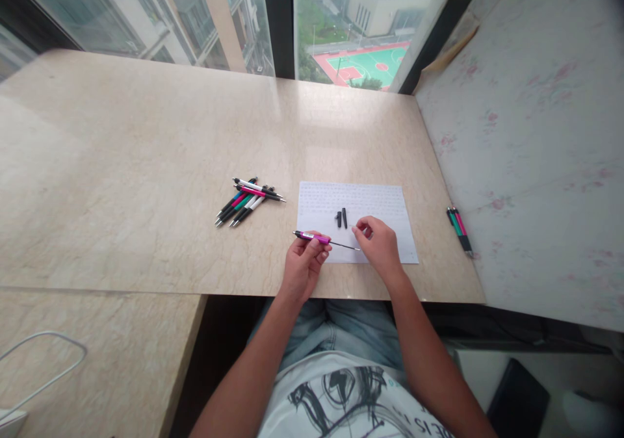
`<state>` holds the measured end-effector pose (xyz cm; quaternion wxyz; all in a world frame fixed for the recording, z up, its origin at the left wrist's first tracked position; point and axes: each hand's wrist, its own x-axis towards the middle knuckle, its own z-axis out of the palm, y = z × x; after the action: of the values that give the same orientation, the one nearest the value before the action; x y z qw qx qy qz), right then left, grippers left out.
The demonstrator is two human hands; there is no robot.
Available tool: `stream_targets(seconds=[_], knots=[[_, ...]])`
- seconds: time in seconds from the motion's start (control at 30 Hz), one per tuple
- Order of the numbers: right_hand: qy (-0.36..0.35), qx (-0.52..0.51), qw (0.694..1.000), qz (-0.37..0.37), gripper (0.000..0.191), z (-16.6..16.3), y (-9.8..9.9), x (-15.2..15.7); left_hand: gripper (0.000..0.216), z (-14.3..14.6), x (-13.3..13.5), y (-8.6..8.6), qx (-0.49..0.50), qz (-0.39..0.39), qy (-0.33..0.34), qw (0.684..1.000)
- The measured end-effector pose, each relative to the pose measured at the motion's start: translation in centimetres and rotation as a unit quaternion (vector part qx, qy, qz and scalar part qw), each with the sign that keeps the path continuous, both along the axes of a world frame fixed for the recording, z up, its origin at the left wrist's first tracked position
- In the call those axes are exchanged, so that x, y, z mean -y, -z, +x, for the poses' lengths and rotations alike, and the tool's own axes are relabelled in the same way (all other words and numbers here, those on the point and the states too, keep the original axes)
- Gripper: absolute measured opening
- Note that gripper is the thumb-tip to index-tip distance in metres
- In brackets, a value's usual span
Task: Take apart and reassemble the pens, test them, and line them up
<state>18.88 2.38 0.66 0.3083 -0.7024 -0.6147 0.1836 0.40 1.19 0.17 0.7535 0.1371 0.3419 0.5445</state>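
My left hand (306, 266) is closed around the purple barrel of a pen (316, 237), which lies about level and points right. From the barrel's open end a thin dark refill (345, 246) sticks out, its pale tip over the paper. My right hand (379, 242) is just above and right of that tip, thumb and fingers pinched together; something tiny may be between them, too small to make out. On the written sheet of paper (316, 197) lie two small black pen parts, a shorter piece (338, 219) and a longer grip-like piece (344, 218).
Left of the paper, several click pens (248, 201) lie crossed in a pile. Two more pens, a green one (455, 222) and a pink one (461, 222), rest beside the right wall (517, 165). A white cable (58, 334) loops over the lower-left surface. Windows border the tabletop's far edge.
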Motion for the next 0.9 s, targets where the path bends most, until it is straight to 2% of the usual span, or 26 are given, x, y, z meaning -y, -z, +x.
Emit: stream_targets(seconds=[0.2,0.3,0.5,0.9], knots=[[0.045,-0.208,0.977,-0.007,0.022,0.4,-0.8,2.8,0.027,0.1,-0.1,0.0,-0.005,0.007,-0.008,1.000],[0.042,-0.266,0.963,-0.007,0.023,0.7,-1.4,4.1,0.026,0.2,0.0,-0.1,-0.012,0.010,-0.016,1.000],[0.039,-0.272,0.961,0.000,0.021,0.9,-2.7,5.3,0.027,0.3,0.0,-0.2,-0.027,0.010,-0.022,0.999],[0.018,-0.256,0.967,-0.003,0.014,0.2,-3.3,5.4,0.025,0.3,-0.2,0.1,-0.024,0.014,-0.019,0.999]])
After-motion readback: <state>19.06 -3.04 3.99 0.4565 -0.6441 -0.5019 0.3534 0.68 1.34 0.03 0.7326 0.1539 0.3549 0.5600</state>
